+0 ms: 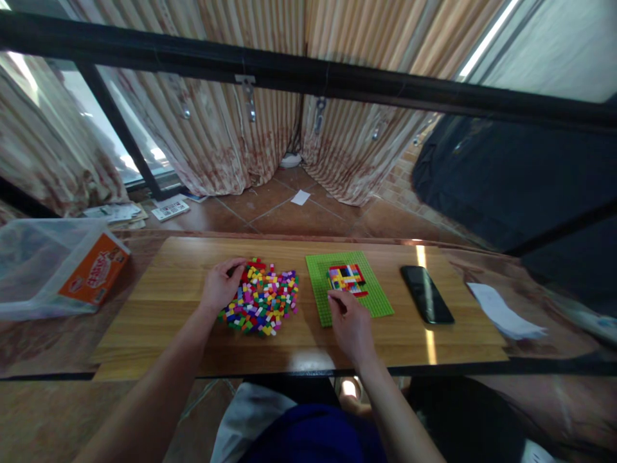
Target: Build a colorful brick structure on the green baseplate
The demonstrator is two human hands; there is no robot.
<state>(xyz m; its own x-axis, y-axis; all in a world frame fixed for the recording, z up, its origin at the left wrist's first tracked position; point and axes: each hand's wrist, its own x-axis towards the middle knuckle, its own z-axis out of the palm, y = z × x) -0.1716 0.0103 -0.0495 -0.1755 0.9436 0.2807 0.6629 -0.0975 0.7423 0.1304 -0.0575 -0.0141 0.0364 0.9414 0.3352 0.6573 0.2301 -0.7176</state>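
Note:
A loose heap of small, many-coloured toy bricks (265,299) lies on the left half of the wooden table. My left hand (224,280) is at the heap's upper left edge, fingers curled down at the bricks; what they pinch, if anything, is hidden. To the right is a green studded baseplate (376,299) bearing a small build of coloured bricks (346,276). My right hand (351,321) is over the plate's front edge, just below the build. Its thumb and fingers are drawn together, and anything between them is too small to make out.
A black phone (427,294) lies right of the baseplate, with white paper (504,312) beyond it. At the far left stands a clear plastic box (43,270) with an orange label. A dark metal bar (289,64) crosses above the table (159,296), before striped curtains (231,141).

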